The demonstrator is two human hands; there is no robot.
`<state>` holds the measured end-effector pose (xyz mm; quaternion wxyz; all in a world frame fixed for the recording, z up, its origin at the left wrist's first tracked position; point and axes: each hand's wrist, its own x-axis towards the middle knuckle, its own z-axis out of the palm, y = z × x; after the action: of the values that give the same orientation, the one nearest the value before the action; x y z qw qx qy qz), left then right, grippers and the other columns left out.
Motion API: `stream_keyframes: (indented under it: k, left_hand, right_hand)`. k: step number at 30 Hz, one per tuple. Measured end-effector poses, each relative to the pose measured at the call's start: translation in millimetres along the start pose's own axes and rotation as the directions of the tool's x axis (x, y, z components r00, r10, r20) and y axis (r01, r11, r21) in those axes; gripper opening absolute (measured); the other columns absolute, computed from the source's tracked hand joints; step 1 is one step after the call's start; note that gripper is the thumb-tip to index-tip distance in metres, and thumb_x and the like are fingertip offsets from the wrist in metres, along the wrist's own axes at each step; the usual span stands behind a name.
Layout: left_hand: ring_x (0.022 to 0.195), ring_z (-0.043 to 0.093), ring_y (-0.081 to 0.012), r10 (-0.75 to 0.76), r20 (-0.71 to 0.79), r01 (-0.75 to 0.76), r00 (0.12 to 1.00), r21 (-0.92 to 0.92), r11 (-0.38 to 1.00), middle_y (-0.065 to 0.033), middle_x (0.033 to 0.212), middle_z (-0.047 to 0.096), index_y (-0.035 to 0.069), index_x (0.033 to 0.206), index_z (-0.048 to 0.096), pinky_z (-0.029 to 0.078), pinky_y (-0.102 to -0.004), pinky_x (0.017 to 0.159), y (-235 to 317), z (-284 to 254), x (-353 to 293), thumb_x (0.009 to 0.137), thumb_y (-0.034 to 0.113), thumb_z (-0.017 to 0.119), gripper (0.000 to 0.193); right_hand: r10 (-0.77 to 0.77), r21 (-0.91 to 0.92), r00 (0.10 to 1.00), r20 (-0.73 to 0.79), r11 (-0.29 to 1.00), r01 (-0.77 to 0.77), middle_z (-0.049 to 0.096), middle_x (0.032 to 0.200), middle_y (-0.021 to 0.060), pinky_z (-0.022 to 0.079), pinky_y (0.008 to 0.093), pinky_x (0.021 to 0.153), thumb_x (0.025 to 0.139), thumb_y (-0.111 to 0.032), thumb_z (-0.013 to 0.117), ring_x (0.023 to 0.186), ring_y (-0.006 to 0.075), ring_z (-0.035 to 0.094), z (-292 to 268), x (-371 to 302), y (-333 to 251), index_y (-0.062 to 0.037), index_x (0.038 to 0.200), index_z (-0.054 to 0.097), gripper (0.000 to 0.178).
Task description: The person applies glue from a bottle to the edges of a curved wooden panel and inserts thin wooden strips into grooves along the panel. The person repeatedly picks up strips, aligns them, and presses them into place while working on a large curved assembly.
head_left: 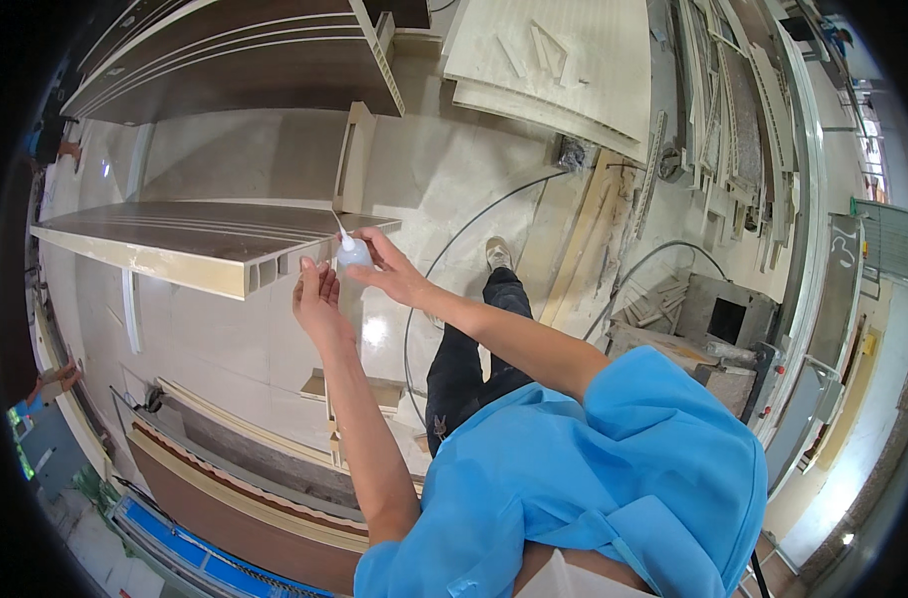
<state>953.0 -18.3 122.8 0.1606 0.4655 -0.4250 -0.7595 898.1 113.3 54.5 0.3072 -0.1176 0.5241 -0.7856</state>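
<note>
right hand [389,269] gripping glue bottle [354,253], left hand [317,294] open beside panel [215,244] end; best squeezed gently, nozzle probably at the edge.

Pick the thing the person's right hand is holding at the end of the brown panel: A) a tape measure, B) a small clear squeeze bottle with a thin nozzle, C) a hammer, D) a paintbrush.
B: the right hand grips a small clear squeeze bottle, its thin nozzle pointing up at the hollow end of the brown panel, with the left hand open just below.
</note>
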Motion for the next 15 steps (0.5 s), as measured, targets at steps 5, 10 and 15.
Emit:
stream_keyframes:
  k: [5,10,15]
  left_hand:
    - [0.139,0.059,-0.0396,-0.187,0.29,0.345,0.939,-0.795,0.499,-0.0327,0.157,0.048,-0.013,0.157,0.036,0.056,-0.0435,0.116,13,-7,6,0.107,0.013,0.063,0.062]
    - [0.145,0.054,-0.0433,-0.246,0.4,0.397,0.883,-0.916,-0.063,-0.0285,0.17,0.034,-0.011,0.164,0.025,0.059,-0.0546,0.113,11,-7,4,0.106,0.001,0.053,0.065]
    - [0.144,0.055,-0.042,-0.269,0.344,0.309,0.899,-0.936,-0.166,-0.026,0.166,0.04,-0.01,0.165,0.021,0.054,-0.058,0.118,6,1,-5,0.105,0.001,0.054,0.069]
  right_hand:
    - [-0.051,-0.209,0.998,-0.03,0.977,0.043,0.057,0.14,0.008,0.048,0.0374,0.11,0.101,-0.021,0.078,0.132,0.0206,0.057,-57,-17,-21,-0.0064,0.148,0.044,0.06]
    - [-0.188,-0.512,0.951,-0.244,0.858,0.038,0.061,0.135,0.0058,0.049,0.0357,0.107,0.098,-0.019,0.081,0.124,0.0187,0.061,-162,-36,-44,-0.0066,0.147,0.054,0.058]
    - [-0.332,-0.679,0.759,-0.561,0.709,-0.191,0.07,0.126,0.0094,0.054,0.0372,0.1,0.093,-0.021,0.086,0.113,0.0197,0.068,-323,-13,-66,-0.0039,0.147,0.056,0.065]
